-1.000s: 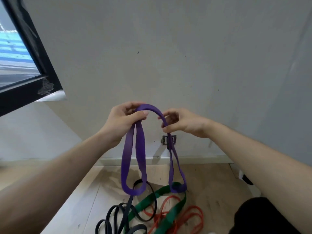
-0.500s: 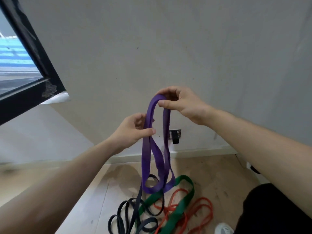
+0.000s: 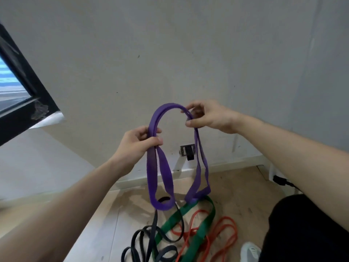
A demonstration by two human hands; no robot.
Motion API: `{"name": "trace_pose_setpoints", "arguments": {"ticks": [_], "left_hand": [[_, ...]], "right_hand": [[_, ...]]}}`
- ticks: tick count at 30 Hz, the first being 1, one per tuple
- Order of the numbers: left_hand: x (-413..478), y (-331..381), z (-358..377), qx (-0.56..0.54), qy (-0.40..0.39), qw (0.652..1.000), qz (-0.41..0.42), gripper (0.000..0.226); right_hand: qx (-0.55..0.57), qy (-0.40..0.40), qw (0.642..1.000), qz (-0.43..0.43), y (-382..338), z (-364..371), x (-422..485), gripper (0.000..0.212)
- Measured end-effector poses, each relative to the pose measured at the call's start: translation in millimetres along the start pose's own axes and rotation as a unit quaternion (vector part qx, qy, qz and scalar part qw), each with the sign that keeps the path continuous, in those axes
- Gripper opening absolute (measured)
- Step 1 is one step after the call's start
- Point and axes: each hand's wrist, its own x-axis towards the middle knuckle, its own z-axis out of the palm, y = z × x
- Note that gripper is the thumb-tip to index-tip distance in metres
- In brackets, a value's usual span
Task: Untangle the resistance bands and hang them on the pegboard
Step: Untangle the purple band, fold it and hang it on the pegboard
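A purple resistance band (image 3: 153,178) arches between both hands in front of the wall. My left hand (image 3: 138,142) grips its left side, fingers curled round the doubled strap. My right hand (image 3: 209,116) pinches the right side near the top of the arch. Two purple loops hang down toward the floor. The right loop passes through a green band (image 3: 203,224) lying on the floor. A dark navy band (image 3: 151,241) and an orange band (image 3: 222,235) lie tangled there too. No pegboard is in view.
A grey wall (image 3: 188,44) fills the background, with a small metal bracket (image 3: 188,151) low on it. A black-framed window (image 3: 22,95) is at the left. Wooden floor (image 3: 236,190) lies below; a white shoe (image 3: 250,251) and dark trouser leg sit at the bottom right.
My hands have spread apart, opening the purple band from a narrow fold into a wide arch. My right hand moved right; the hanging part split into two loops.
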Motion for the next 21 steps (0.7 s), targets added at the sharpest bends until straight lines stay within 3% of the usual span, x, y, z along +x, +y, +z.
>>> {"name": "trace_pose_setpoints", "arguments": {"ticks": [2, 8, 16, 21], "left_hand": [[-1, 6, 4, 0.002, -0.005, 1.0, 0.015, 0.022], [-3, 22, 13, 0.01, 0.007, 0.998, 0.056, 0.021], [-6, 18, 16, 0.034, -0.004, 0.999, 0.034, 0.021], [-6, 13, 21, 0.063, -0.007, 0.998, 0.022, 0.016]], "right_hand": [[-0.039, -0.034, 0.999, -0.008, -1, 6, -1, 0.036], [-0.013, -0.063, 0.997, -0.053, -18, 19, -1, 0.037], [0.008, -0.004, 0.993, -0.115, -28, 27, 1, 0.028], [0.092, 0.066, 0.985, -0.133, -33, 27, 6, 0.019]]}}
